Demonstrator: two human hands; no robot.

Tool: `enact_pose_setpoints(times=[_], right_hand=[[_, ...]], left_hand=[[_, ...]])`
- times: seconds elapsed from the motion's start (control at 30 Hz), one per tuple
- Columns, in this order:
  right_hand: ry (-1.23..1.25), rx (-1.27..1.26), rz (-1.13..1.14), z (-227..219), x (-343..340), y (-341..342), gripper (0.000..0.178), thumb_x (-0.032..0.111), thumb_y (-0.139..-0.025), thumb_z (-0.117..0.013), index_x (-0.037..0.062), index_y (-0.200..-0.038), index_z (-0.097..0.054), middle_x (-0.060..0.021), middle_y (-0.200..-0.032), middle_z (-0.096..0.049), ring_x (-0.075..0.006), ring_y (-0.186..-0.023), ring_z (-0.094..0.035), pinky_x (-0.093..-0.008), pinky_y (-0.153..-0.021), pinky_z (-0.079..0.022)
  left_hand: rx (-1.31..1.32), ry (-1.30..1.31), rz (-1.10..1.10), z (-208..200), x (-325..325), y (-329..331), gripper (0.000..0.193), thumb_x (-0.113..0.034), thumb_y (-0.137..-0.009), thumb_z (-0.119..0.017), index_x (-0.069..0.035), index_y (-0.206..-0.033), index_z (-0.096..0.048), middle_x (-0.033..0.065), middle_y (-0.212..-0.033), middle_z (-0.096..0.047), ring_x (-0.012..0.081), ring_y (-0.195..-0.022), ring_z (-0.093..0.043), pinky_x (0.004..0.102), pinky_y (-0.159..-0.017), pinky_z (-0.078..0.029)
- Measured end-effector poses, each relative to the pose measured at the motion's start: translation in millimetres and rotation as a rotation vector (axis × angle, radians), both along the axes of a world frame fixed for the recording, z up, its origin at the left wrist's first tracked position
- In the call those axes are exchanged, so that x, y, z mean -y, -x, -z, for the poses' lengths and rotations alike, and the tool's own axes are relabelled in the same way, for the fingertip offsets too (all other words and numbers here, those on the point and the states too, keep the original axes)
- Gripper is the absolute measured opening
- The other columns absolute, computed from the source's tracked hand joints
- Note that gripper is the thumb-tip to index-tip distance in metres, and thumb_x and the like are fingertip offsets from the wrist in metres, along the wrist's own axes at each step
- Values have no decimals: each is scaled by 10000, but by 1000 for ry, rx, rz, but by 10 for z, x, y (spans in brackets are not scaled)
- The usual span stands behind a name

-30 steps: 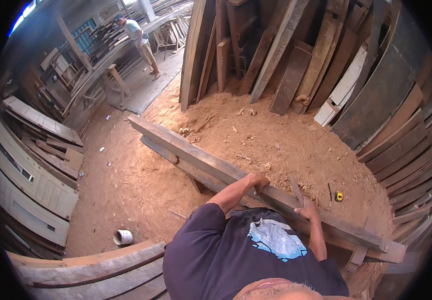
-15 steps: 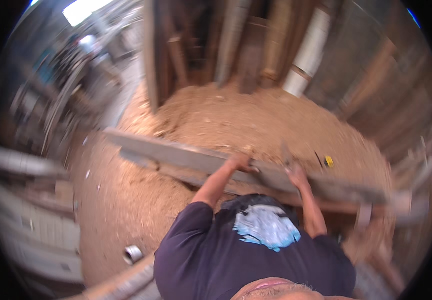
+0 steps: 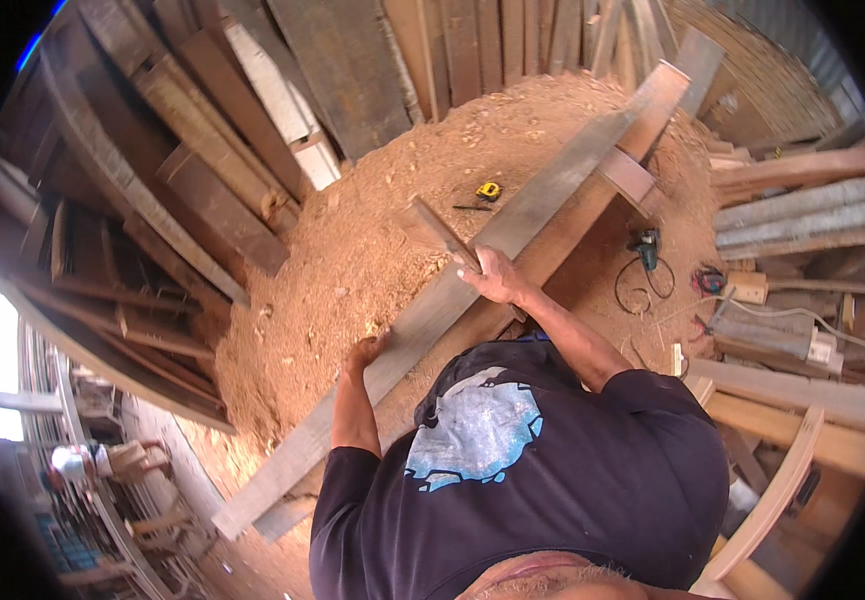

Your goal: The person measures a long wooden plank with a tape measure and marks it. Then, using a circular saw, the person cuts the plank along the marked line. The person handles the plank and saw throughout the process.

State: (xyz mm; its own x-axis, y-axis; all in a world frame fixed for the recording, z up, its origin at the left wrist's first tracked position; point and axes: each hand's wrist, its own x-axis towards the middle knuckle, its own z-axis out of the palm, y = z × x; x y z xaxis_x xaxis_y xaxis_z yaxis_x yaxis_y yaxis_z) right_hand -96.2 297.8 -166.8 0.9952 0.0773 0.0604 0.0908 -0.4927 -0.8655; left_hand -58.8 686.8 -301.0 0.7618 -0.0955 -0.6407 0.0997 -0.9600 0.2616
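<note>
A long grey-brown wooden board (image 3: 423,335) runs across in front of me, from the lower left to the upper right. My left hand (image 3: 365,352) is closed over the far edge of this board. My right hand (image 3: 493,277) rests over the board, its fingers closed on a narrow, flat wooden strip (image 3: 441,228) that sticks out past the far edge. Whether the strip is part of a tool I cannot tell. Beneath the board lies a second timber (image 3: 553,250), with a short wood block (image 3: 629,176) against its near side.
Sawdust and shavings (image 3: 353,240) cover the ground. A yellow tape measure (image 3: 490,191) lies beyond the board, beside a thin dark stick. At right are a green power tool (image 3: 645,243) with a cord and stacked timber (image 3: 803,205). Planks (image 3: 343,70) lean along the back.
The view has swung to the right, so the board now slants up to the right and the right-hand tools show. Both hands stay at the board; the right still has the strip.
</note>
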Motion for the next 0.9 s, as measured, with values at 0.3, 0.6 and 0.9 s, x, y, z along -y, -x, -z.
enact_pose_setpoints(times=[0.3,0.6,0.9], right_hand=[[83,12,-46,141,-265,-275,489,371,-839,-713,-51,-994,-522,-306,-916,-588,-481,-907,-589,-519,-809,-469],[613,20,-415,990,-740,-969,481,281,-825,-690,-46,-1156,-565,-296,-1114,-631,-448,-1080,-602,-505,-951,-478],[746,-175,-563,1100,-863,-1126,540,330,-882,-622,-29,-1274,-525,-277,-1139,-668,-418,-1103,-643,-524,-947,-495]], left_hand=[[2,148,48,415,-225,-74,821,-764,-908,-377,-120,-1363,-608,196,-1423,-552,352,-1405,-425,415,-1191,-294],[-43,-18,-85,-54,-60,13,1045,-907,-799,-337,-44,-1306,-638,251,-1371,-572,415,-1325,-506,470,-1126,-378],[936,354,-474,-66,67,392,584,-597,-915,-606,-36,-1063,-674,260,-1043,-687,416,-1013,-654,513,-933,-505]])
